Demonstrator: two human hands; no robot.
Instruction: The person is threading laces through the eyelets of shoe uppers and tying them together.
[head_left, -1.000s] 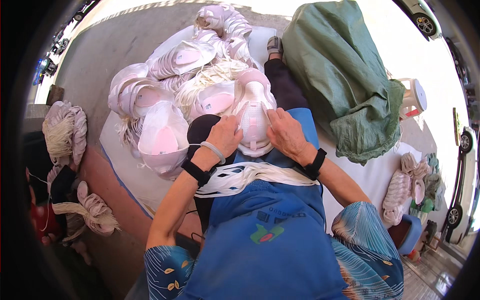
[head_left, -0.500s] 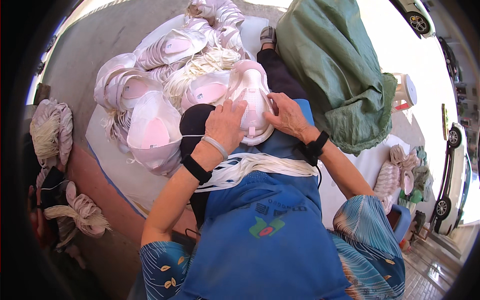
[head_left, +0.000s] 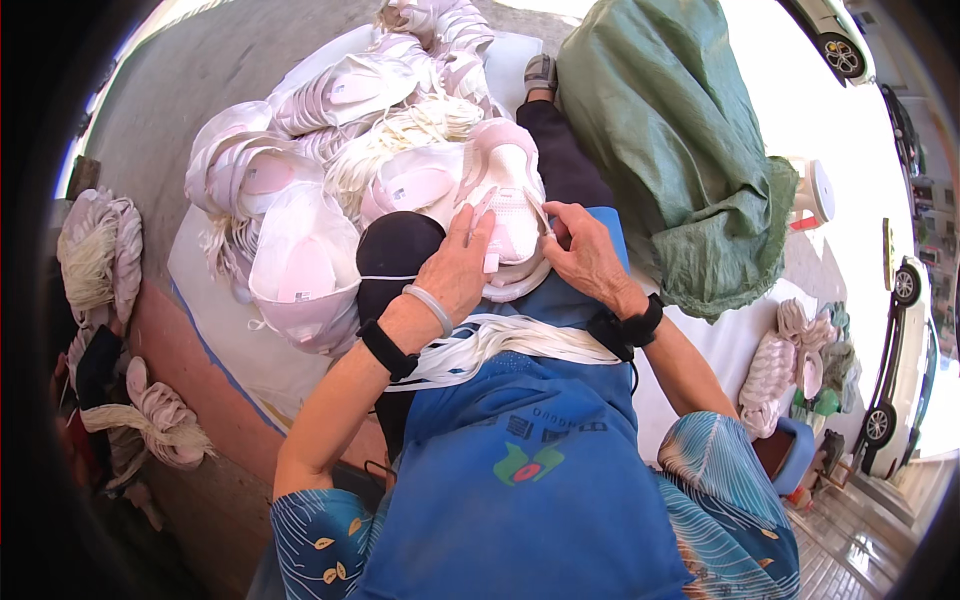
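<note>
Pink-white shoe upper [head_left: 510,225], upright on lap.

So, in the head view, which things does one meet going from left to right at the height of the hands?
Bundle of pale cords → pile of pink shoe uppers → left hand → pink shoe upper in the hands → right hand → green sack → white car.
</note>
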